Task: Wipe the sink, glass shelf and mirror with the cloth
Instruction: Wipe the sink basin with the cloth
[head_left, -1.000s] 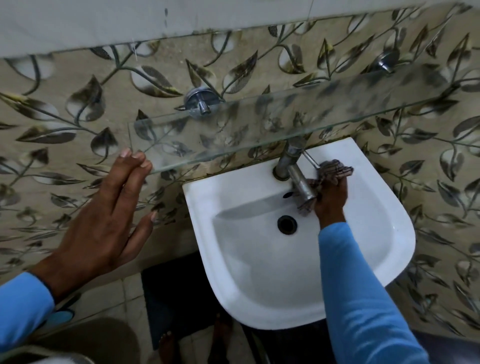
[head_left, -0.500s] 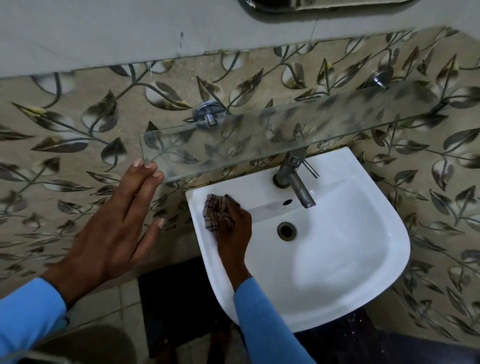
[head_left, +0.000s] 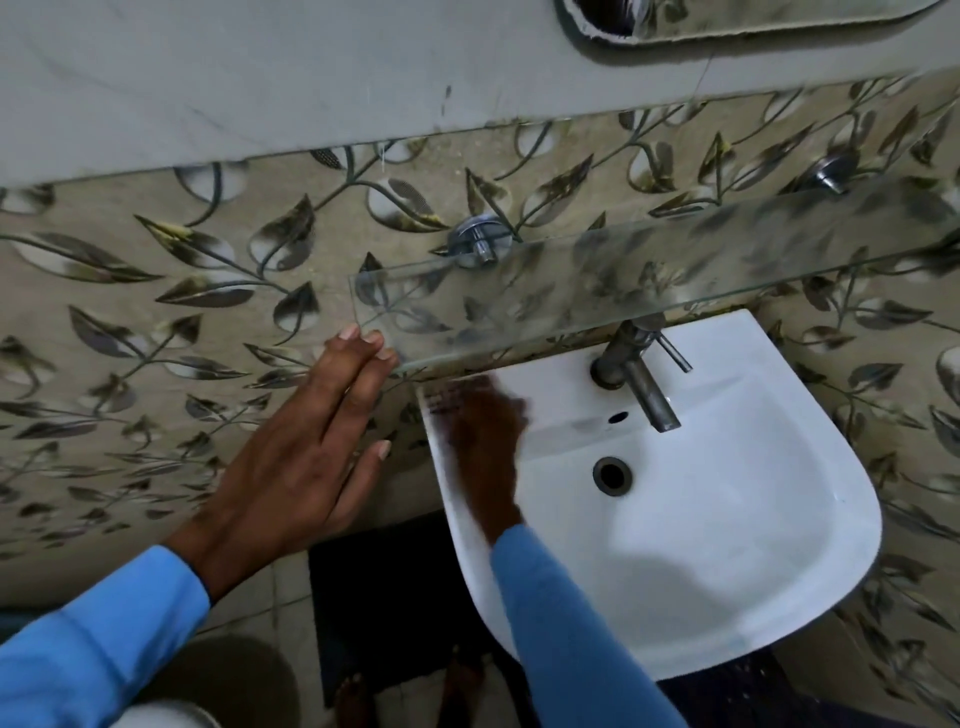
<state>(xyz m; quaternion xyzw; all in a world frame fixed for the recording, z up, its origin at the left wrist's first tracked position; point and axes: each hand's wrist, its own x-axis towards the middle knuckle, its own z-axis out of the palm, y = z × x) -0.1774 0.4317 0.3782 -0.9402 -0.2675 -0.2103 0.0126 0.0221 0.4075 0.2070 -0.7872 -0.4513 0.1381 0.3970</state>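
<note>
The white sink (head_left: 727, 545) hangs on the leaf-patterned wall, below the glass shelf (head_left: 649, 280). My right hand (head_left: 485, 441), blurred by motion, presses the checked cloth (head_left: 449, 397) against the sink's back left corner. The cloth shows only as a faint smear beyond my fingers. My left hand (head_left: 301, 457) lies flat on the wall with straight fingers, its fingertips at the shelf's left end. The mirror's (head_left: 727, 15) lower edge shows at the top of the view.
A metal tap (head_left: 644, 379) stands at the sink's back, with the drain (head_left: 612, 474) in the basin. Two chrome brackets (head_left: 478, 241) hold the shelf. A dark mat (head_left: 384, 603) and bare feet are on the floor below.
My right hand swept the cloth from beside the tap across to the sink's left rim, then up to the back left corner. The view rose, showing the mirror's edge.
</note>
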